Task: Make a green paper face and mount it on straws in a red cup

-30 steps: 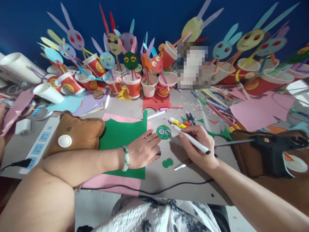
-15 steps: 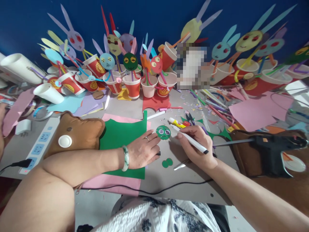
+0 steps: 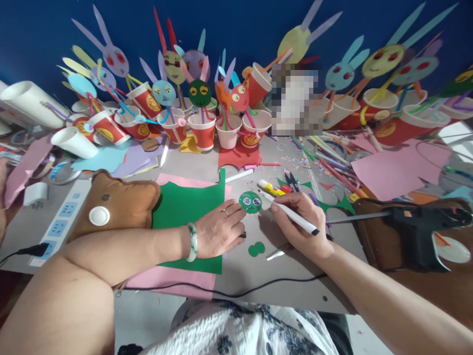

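Note:
Near the middle of the table lies a small green paper disc (image 3: 250, 202) with two pale eyes and fine dark lines drawn on it. My left hand (image 3: 221, 227), with a ring and a jade bangle, rests palm down partly over a green paper sheet (image 3: 185, 202), its fingertips steadying the disc's left edge. A small black cap (image 3: 243, 235) pokes out by its little finger. In my right hand (image 3: 301, 222) is a slim white marker (image 3: 295, 217), gripped like a pen, its tip pointing at the disc's right edge. Two little green circles (image 3: 256, 249) overlap below the disc.
Paper cups (image 3: 201, 130) with paper-faced figures line the blue wall. A glue gun (image 3: 416, 231) lies right on a brown cushion; a power strip (image 3: 61, 222) and brown pouch (image 3: 118, 199) are left. A black cable (image 3: 258, 286) crosses the front. Scissors (image 3: 291, 181) lie beyond my right hand.

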Tool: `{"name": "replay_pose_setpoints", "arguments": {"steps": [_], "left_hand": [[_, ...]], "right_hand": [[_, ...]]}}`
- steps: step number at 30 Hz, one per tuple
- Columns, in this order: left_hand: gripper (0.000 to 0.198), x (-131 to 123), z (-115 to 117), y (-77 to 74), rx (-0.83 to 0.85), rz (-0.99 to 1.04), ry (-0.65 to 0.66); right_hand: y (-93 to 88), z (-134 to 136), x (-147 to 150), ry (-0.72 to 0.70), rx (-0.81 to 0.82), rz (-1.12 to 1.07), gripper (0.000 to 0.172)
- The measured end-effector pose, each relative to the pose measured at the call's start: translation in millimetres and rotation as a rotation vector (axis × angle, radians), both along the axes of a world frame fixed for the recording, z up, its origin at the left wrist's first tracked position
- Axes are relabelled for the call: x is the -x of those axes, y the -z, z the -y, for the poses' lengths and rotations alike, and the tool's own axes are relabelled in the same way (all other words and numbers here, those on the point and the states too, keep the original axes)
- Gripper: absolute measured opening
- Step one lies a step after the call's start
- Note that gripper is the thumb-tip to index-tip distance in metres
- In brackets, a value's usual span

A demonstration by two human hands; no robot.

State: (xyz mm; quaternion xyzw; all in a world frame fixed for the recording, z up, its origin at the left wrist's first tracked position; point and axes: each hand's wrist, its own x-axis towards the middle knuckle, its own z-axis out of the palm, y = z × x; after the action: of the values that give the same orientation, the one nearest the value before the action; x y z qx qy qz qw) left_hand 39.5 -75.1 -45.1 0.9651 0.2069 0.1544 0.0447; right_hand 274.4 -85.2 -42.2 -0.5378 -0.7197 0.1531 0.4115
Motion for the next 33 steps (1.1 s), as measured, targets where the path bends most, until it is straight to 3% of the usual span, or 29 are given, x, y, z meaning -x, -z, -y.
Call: {"name": "replay_pose_setpoints", "arguments": {"steps": [9, 21, 33], "left_hand": [[0.025, 0.0, 0.5, 0.2, -0.003, 0.009, 0.004], [0.024, -0.1, 1.1, -1.2, -0.012, -0.005, -0.005], [0.024, -0.2, 0.9, -1.3, -0.025, 0.004, -0.003]], "right_hand": [[-1.0, -0.5, -0.1, -0.018, 0.023, 0.012, 0.009], [1.6, -2.4, -1.1, -0.213, 0.1, 0.0, 0.009], [0.6, -4.1, 2.3, -0.25, 0.098, 0.011, 0.006]]}}
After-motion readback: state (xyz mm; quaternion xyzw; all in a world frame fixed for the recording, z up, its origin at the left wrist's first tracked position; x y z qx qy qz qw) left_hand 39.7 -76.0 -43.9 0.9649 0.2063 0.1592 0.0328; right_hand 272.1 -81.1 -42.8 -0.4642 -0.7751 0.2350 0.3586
